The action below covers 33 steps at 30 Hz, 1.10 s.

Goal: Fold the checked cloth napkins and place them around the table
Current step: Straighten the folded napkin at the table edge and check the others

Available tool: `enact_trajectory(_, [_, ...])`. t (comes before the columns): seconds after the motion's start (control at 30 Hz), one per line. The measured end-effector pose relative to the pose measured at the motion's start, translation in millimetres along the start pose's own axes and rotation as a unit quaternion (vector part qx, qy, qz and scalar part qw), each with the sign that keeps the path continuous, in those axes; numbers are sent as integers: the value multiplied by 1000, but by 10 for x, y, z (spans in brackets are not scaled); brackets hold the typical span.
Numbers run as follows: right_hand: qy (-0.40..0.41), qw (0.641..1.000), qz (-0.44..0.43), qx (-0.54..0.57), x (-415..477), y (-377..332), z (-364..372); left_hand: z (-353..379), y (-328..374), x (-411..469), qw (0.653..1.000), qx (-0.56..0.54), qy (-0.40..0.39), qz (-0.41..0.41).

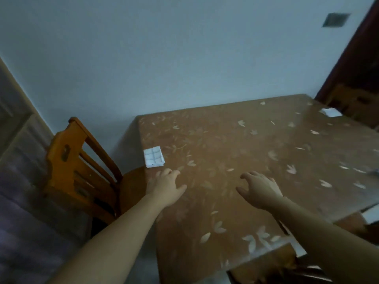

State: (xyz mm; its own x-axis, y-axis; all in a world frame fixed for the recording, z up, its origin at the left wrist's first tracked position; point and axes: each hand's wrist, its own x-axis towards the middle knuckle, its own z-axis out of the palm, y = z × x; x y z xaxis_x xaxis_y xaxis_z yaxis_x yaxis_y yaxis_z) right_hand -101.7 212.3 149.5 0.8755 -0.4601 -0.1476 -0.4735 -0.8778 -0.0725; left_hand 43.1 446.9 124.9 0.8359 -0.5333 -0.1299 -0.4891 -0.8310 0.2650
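A wooden chair [82, 167] stands at the left side of the worktop [246, 160], its slatted back turned to the room and its seat pushed under the edge. A brown cloth printed with pale leaves covers the worktop, under a glossy clear sheet that catches the light at the right. The far edge of the worktop meets a plain pale wall [164, 58], which carries a small dark square vent [336, 19] high at the right. A dark red curtain [356, 64] hangs at the right edge, and a grey-purple floor [26, 232] shows at lower left
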Motion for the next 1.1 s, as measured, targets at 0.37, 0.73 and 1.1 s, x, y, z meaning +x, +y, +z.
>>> enact_trajectory(0.37, [17,999,40,-1,-1191,1759,-119,360,1691,-869,999,-31,-4,23])
enact_trajectory(0.73, [-21,998,12,60,-1605,3004,-63,894,3000,-1412,999,-26,-30,-25])
enact_trajectory(1.1, [-84,991,-7,106,-841,3037,453,1547,3181,-833,993,-77,-69,-65])
